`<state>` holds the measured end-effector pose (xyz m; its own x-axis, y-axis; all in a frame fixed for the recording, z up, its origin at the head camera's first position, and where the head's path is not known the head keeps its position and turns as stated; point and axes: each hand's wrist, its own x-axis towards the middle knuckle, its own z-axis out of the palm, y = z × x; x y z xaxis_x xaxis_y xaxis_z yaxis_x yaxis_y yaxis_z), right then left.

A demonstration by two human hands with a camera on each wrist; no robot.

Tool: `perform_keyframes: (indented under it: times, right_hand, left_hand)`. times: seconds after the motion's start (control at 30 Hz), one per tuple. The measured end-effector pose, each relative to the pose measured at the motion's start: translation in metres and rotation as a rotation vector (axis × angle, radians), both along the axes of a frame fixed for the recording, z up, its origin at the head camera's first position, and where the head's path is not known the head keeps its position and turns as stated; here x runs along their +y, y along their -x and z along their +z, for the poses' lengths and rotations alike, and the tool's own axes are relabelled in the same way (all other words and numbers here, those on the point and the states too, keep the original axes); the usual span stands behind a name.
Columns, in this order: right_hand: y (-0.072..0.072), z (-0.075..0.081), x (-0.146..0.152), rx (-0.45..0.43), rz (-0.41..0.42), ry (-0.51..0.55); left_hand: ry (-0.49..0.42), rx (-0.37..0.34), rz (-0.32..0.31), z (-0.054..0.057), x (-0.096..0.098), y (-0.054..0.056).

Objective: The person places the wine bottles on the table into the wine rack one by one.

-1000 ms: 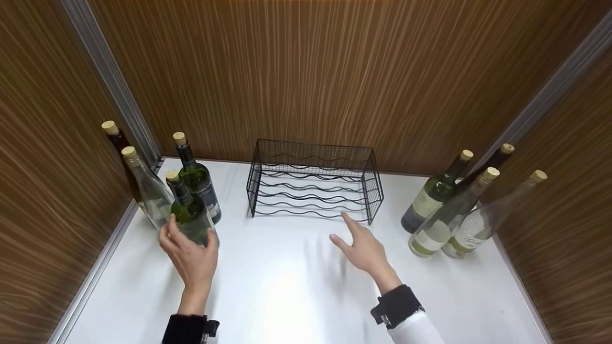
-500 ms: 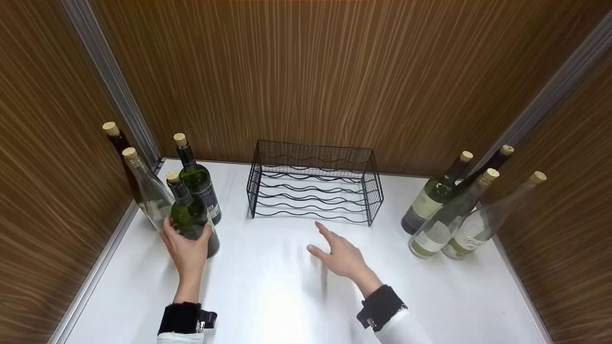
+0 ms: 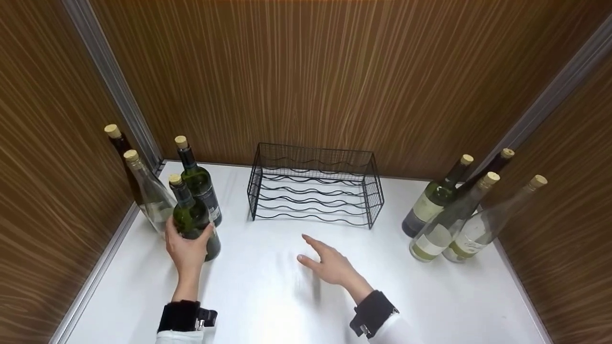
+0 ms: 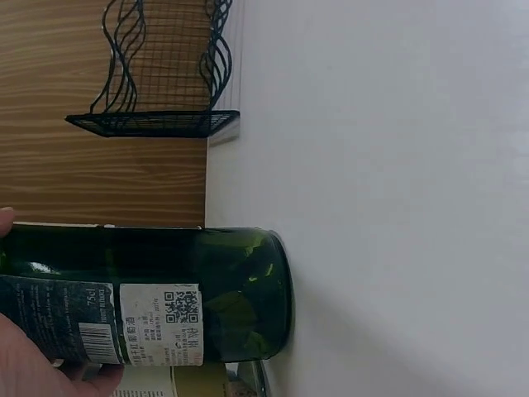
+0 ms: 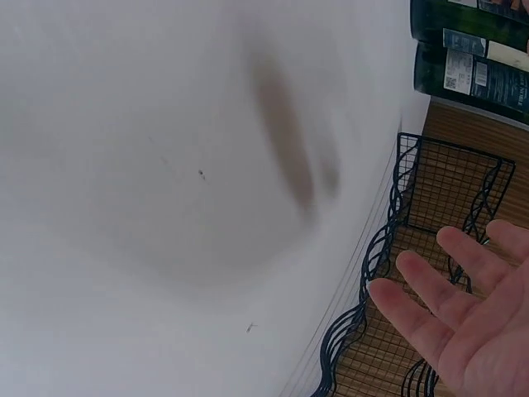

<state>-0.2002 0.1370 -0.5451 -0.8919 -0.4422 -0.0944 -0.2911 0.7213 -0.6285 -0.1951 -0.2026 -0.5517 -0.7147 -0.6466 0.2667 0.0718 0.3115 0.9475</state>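
My left hand (image 3: 186, 253) grips a corked green wine bottle (image 3: 192, 217) low on its body, thumb on one side and fingers on the other. Up close in the left wrist view, that green bottle (image 4: 244, 294) shows a dark label and a white QR-code sticker; its base is at the white tabletop, and I cannot tell whether they touch. Over the middle of the table hovers my right hand (image 3: 330, 265), fingers extended and holding nothing. Its spread fingers appear against the wire rack in the right wrist view. A black wire wine rack (image 3: 315, 147) stands by the back wall.
Behind the gripped bottle stand another green bottle (image 3: 200, 184), a clear bottle (image 3: 153, 191) and a dark bottle (image 3: 125, 162). Several more corked bottles cluster at right, among them a green one (image 3: 427, 203) and a clear one (image 3: 478, 229). Wood-grain panels (image 3: 306, 71) enclose the tabletop.
My left hand has closed in around the front green bottle and now grips it. My right hand has moved left and toward me, away from the rack's front edge.
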Motion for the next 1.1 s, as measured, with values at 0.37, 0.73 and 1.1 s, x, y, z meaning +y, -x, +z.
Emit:
perform_keyframes:
  times: [0.37, 0.73, 1.1]
  right_hand:
    - [0.006, 0.009, 0.005, -0.045, 0.023, 0.164]
    - [0.009, 0.014, 0.013, -0.062, 0.017, 0.259]
    - [0.014, 0.038, 0.017, -0.154, 0.036, 0.451]
  left_hand:
    - [0.166, 0.121, -0.05, 0.003, 0.019, 0.003]
    - [0.366, 0.227, -0.14, 0.0, 0.042, 0.004]
    - [0.615, 0.221, -0.207, 0.001, 0.066, 0.001]
